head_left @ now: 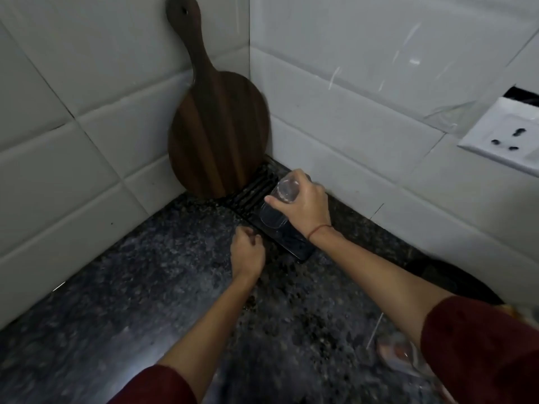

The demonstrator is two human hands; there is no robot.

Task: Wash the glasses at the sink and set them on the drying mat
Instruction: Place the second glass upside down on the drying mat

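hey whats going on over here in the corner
A person is setting a washed glass down to dry. Their right hand grips a clear glass upside down by its base, tilted, just over the dark ribbed drying mat in the corner of the granite counter. Whether its rim touches the mat is hard to tell. The left hand is closed at the mat's near edge, seemingly steadying it. A wooden cutting board leans against the tiled wall behind.

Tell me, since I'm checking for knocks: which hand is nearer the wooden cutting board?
Right. The right hand, holding the glass, is just right of the wooden cutting board; the left hand rests lower on the counter.
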